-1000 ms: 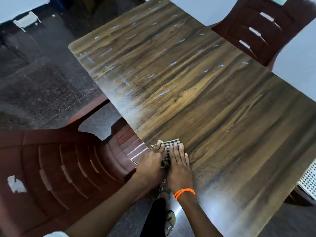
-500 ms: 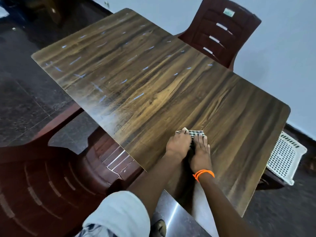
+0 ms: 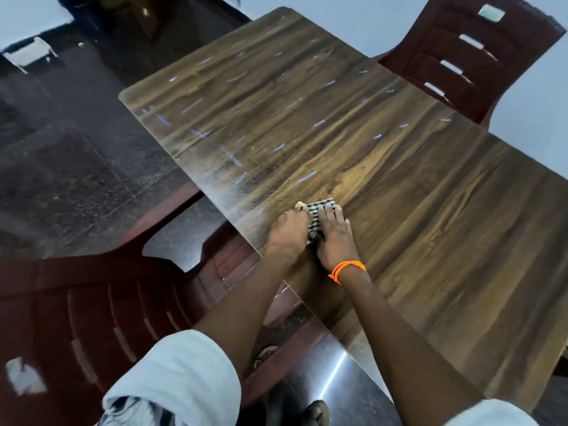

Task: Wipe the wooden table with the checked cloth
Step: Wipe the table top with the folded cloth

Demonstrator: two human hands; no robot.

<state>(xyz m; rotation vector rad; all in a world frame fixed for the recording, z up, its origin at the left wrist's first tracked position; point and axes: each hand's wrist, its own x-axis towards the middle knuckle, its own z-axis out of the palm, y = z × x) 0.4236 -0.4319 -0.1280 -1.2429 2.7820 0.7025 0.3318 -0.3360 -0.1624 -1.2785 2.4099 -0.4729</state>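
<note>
The checked cloth (image 3: 316, 214), folded small with a black and white pattern, lies flat on the wooden table (image 3: 399, 186) close to its left edge. My left hand (image 3: 287, 233) presses on the cloth's left side with curled fingers. My right hand (image 3: 335, 238), with an orange band at the wrist, lies flat on the cloth's right side, fingers stretched forward. Both hands cover most of the cloth; only its far end and a strip between the hands show.
A dark red plastic chair (image 3: 92, 302) stands tucked against the table's left edge, right beside my arms. A second dark red chair (image 3: 470, 53) stands at the far side by the wall. Dark tiled floor (image 3: 61, 167) lies to the left.
Both hands have pushed the cloth forward from the near left edge further onto the table top, and my arms are stretched out more. The view has swung around meanwhile.
</note>
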